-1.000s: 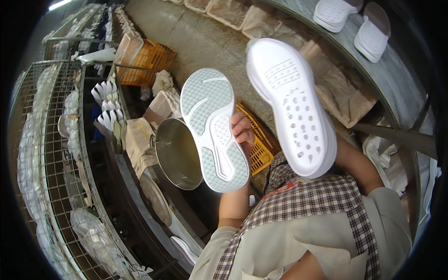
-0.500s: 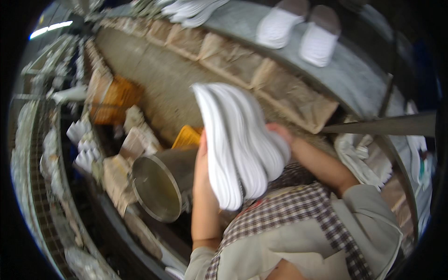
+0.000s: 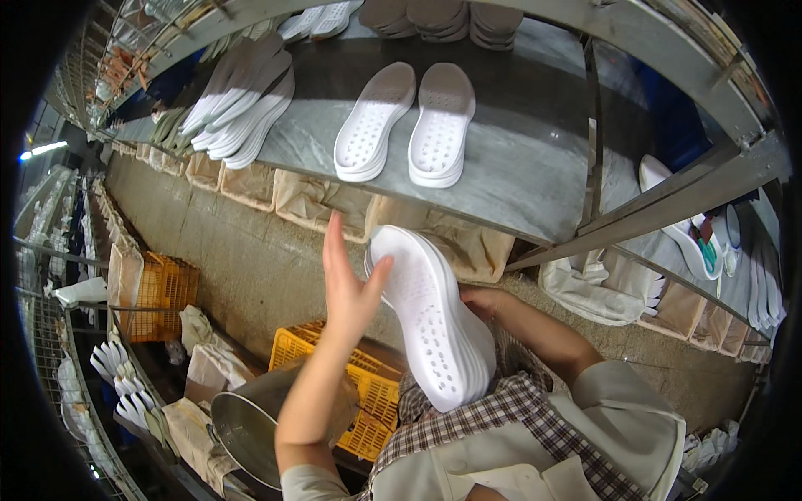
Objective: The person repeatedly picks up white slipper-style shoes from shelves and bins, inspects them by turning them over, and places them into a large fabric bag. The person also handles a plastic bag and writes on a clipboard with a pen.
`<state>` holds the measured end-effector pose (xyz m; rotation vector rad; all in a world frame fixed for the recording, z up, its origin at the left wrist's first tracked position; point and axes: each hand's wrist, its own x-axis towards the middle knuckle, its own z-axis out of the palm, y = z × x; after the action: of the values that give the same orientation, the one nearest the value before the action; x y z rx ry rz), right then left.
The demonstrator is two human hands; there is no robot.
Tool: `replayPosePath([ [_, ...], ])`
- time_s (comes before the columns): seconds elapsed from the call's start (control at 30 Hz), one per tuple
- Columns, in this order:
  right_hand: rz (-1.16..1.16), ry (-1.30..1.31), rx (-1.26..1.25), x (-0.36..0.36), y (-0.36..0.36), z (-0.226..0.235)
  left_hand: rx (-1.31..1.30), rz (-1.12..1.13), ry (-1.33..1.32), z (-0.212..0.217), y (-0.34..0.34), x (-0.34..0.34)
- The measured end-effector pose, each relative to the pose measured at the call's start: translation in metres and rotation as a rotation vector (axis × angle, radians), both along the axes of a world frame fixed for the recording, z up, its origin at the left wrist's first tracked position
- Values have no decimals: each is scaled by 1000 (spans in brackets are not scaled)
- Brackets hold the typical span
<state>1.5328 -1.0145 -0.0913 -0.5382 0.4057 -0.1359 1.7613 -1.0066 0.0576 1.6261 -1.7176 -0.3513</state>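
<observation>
A stack of white shoe soles [image 3: 433,317], nested one on another, is tilted in front of my checked apron, its dimpled top face in sight. My right hand [image 3: 480,302] grips the stack from its right side; most of those fingers are hidden behind it. At the upper left edge of the stack, my left hand [image 3: 347,284] is open, fingers stretched upward and thumb against or just over the top sole. Beyond, on the grey table, stand two shorter piles of white soles, a left pile [image 3: 374,123] and a right pile [image 3: 441,125].
More white soles [image 3: 242,108] lean at the table's left, and brown soles [image 3: 434,18] are piled at its back. Paper-lined bins [image 3: 322,200] run under the grey table [image 3: 518,142]. A metal post [image 3: 652,204] slants at right. Yellow crates [image 3: 372,401] and a metal drum [image 3: 251,426] stand at lower left.
My view has swung toward the table. The stack has turned from showing its layered edges to showing its top face. My left hand has loosened, its fingers now spread.
</observation>
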Motion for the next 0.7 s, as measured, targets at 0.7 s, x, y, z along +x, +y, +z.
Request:
replayPosePath([
  [0.7, -68, 292, 97, 32, 34, -37, 119, 48, 598, 29, 170, 36],
])
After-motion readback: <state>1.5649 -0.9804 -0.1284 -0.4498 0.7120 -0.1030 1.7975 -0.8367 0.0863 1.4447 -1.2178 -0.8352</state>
